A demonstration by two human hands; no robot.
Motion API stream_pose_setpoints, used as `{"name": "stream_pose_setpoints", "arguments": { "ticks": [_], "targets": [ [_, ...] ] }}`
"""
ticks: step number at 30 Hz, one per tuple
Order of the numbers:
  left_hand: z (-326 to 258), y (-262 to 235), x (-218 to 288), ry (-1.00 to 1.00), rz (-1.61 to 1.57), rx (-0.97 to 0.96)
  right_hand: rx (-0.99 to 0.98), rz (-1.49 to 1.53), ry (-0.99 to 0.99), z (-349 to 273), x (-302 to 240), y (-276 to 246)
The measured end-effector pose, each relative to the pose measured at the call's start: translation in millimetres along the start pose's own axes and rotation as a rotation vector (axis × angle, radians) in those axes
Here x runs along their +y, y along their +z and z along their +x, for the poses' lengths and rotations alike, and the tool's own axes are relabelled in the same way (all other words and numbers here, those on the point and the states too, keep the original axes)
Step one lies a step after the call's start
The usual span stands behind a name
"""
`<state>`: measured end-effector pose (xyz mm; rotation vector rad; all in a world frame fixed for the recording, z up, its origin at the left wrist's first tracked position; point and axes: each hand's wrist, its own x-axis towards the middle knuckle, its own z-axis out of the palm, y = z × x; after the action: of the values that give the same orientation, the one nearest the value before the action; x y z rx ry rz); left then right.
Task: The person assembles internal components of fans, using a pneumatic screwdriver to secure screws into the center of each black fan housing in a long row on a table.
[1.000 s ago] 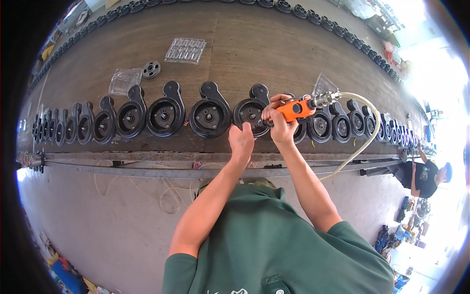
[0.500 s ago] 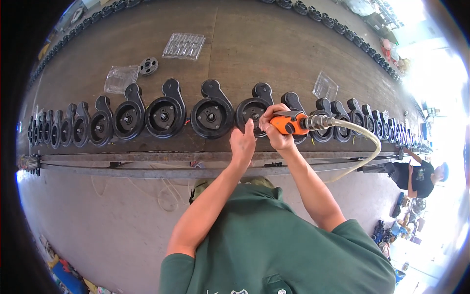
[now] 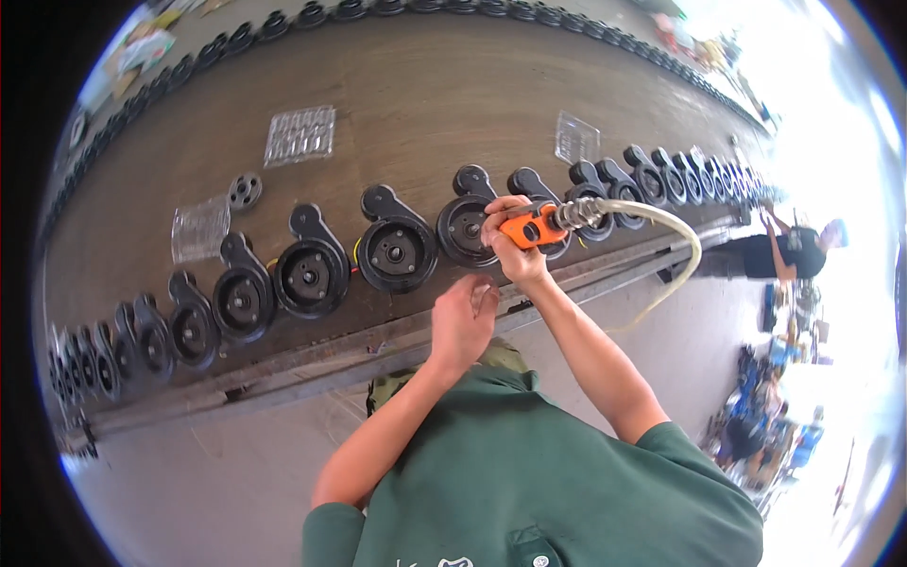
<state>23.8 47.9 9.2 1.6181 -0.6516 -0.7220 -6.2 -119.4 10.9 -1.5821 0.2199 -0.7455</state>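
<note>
My right hand [image 3: 511, 253] grips an orange air-powered driver [image 3: 540, 227], its metal coupling and pale hose [image 3: 697, 248] leading off to the right. The tool is held at the right edge of a black round housing [image 3: 455, 248] with a short arm on top and a metal shaft in its centre. My fingers and the driver partly cover a second housing behind. Below the first housing, over the table edge, my left hand [image 3: 462, 326] is closed with its fingers curled in; what it pinches, if anything, is hidden.
Similar housings [image 3: 397, 255] stand in a long row along the near table edge; another row [image 3: 350, 9] lines the far edge. Clear plastic trays [image 3: 300, 136] and a loose black wheel [image 3: 245, 191] lie on the brown table [image 3: 425, 104]. A person [image 3: 794, 250] stands at far right.
My left hand has pulled back from the housing toward my body and curled its fingers. The driver remains in my right hand near the same housing. The whole view has tilted.
</note>
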Motion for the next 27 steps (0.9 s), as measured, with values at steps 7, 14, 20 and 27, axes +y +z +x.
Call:
{"name": "stream_pose_setpoints", "arguments": {
  "ticks": [7, 14, 20, 27],
  "targets": [
    [44, -43, 12, 0.596, 0.947, 0.006, 0.353, 0.046, -0.03, -9, -7, 23],
    [46, -31, -23, 0.577, 1.24, -0.112, 0.453, 0.036, -0.076, -14, -7, 29],
    [47, -36, -17, 0.603, 1.141, -0.083, 0.526, 0.001, -0.012, -8, -17, 36],
    [44, -36, -20, 0.568, 1.129, -0.048, 0.48, 0.017, -0.066, -3, -49, 36]
  ]
}}
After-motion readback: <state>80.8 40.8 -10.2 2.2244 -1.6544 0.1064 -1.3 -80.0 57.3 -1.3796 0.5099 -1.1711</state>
